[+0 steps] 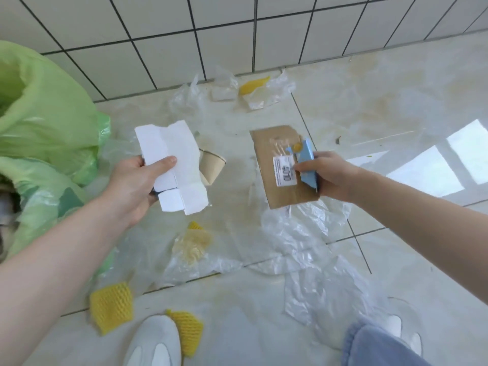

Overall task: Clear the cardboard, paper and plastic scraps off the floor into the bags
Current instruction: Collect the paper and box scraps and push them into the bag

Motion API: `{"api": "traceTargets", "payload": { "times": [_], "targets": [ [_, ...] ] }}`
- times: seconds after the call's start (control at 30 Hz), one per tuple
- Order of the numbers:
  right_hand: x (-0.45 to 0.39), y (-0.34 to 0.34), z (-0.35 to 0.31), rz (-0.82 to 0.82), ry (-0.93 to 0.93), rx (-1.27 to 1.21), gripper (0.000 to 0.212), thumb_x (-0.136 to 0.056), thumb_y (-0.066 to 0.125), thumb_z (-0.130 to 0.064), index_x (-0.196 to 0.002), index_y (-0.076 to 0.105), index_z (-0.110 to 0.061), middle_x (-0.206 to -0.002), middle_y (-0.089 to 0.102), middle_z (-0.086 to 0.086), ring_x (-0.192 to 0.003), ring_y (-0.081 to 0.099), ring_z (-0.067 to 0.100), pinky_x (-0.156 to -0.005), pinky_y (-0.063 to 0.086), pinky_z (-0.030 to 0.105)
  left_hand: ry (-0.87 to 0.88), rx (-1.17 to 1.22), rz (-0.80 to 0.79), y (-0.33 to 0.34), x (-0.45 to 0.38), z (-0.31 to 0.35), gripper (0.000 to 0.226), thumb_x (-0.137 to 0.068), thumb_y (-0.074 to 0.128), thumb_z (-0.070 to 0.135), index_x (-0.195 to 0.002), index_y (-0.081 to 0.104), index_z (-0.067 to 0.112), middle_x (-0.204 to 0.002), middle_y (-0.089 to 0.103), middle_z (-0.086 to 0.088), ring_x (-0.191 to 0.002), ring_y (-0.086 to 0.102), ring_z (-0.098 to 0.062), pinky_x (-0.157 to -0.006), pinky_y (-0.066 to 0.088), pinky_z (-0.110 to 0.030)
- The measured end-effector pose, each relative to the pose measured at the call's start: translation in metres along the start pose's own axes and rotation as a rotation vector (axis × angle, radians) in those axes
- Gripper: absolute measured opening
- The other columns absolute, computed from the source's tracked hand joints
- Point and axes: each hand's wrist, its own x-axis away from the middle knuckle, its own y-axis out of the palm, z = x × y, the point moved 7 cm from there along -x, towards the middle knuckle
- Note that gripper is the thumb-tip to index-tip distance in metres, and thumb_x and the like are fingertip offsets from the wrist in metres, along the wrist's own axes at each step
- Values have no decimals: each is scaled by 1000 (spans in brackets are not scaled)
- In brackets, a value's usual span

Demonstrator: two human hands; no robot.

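- We hold a flattened white carton (173, 165) in our left hand (132, 186), fingers (165, 163) clamped on its lower half, its long axis running from 11 to 5 o'clock.
- Our right hand (330, 175) has its fingers (303, 169) closed on a brown cardboard panel (274, 154) together with a blue scrap (307, 157).
- The green bags (45, 122), two as far as we can tell, lie at 9 o'clock of the carton, just beside our left hand and well apart from our right; we judge the left load goes in first.
- On the floor (396, 96) we count four yellow foam nets (111, 306), one paper cup (212, 166) and several clear plastic sheets (311, 233), the number unclear.
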Motion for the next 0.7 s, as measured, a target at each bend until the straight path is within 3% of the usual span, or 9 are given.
{"api": "traceTargets", "payload": {
  "times": [0.07, 0.2, 0.4, 0.57, 0.7],
  "targets": [
    [6, 3, 23, 34, 65, 50, 13, -89, 57, 2, -101, 60, 0, -96, 69, 16, -83, 68, 29, -72, 57, 45, -31, -3, 15, -16, 13, -14, 12, -87, 66, 10, -98, 64, 13, -98, 72, -3, -72, 72, -10, -61, 60, -27],
    [10, 8, 53, 69, 172, 122, 15, -94, 54, -9, -108, 57, -5, -100, 69, 14, -87, 67, 28, -71, 57, 44, -76, -20, 27, -33, 28, -36, 19, -85, 68, 13, -104, 64, 12, -101, 73, -6, -80, 72, -15, -62, 58, -29],
    [8, 32, 56, 77, 92, 227, 16, -96, 51, -11, -110, 55, -13, -103, 68, 9, -89, 66, 24, -81, 56, 44, -116, -44, 4, -37, 42, -60, 24, -86, 68, 12, -109, 64, 7, -102, 73, -8, -91, 70, -23, -71, 56, -34],
    [9, 55, 52, 60, 70, 303, 21, -95, 51, -12, -116, 52, -11, -104, 68, 8, -98, 66, 28, -91, 52, 54, -154, -97, -14, -39, 44, -82, 10, -86, 68, 12, -95, 66, 13, -98, 73, -7, -84, 70, -21, -69, 56, -34],
    [7, 64, 50, 98, 59, 344, 23, -94, 52, -15, -116, 52, -9, -104, 68, 9, -106, 64, 34, -91, 48, 61, -196, -111, -29, -39, 46, -98, 15, -86, 68, 12, -101, 66, 10, -99, 73, -7, -90, 69, -26, -83, 55, -42]
  ]
}}
